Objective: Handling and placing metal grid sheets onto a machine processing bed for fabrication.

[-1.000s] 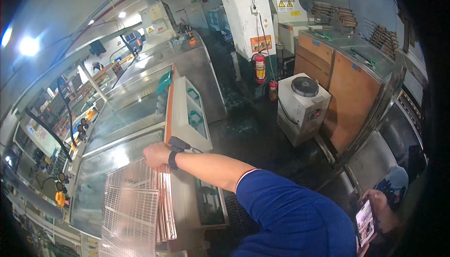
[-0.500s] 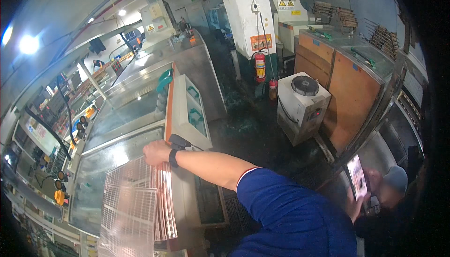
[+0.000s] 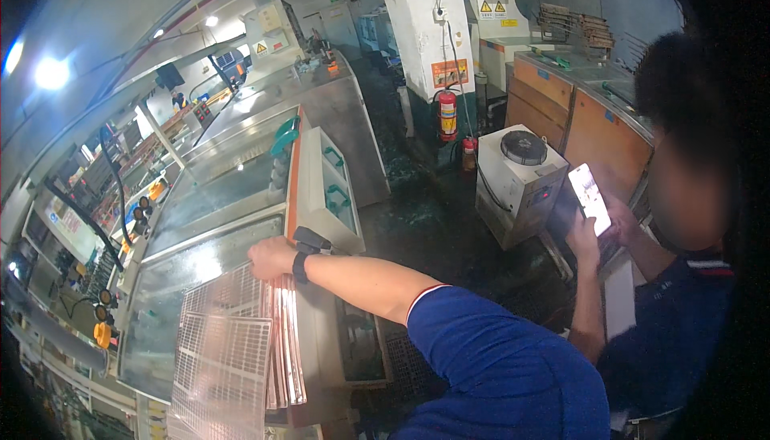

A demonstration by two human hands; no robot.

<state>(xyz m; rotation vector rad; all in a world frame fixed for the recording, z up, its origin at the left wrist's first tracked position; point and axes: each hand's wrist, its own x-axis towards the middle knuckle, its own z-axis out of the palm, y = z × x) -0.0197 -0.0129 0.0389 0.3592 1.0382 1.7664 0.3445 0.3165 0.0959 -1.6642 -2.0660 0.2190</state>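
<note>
My right hand point(image 3: 273, 258) has its fingers curled over the top edge of a stack of thin copper-coloured panels point(image 3: 282, 344). A dark strap with a small black box is on that wrist. The panels stand on edge, leaning together, with bright metal rims along the right side. On the left side of the stack are pale gridded sheets point(image 3: 220, 360) with a fine mesh pattern. My fingertips are hidden behind the panel edge. My left hand does not show.
A long machine with wet glass lids point(image 3: 172, 296) runs beside the stack. Right of it stand a white box unit point(image 3: 521, 187) with a round fan, a red extinguisher point(image 3: 447, 115) and wooden cabinets point(image 3: 605, 147). Close on the right, another person holds a phone point(image 3: 589, 199).
The other person has come closer and further into view at the right, with the phone raised. My right hand stays at the panels' top edge; the view has shifted slightly.
</note>
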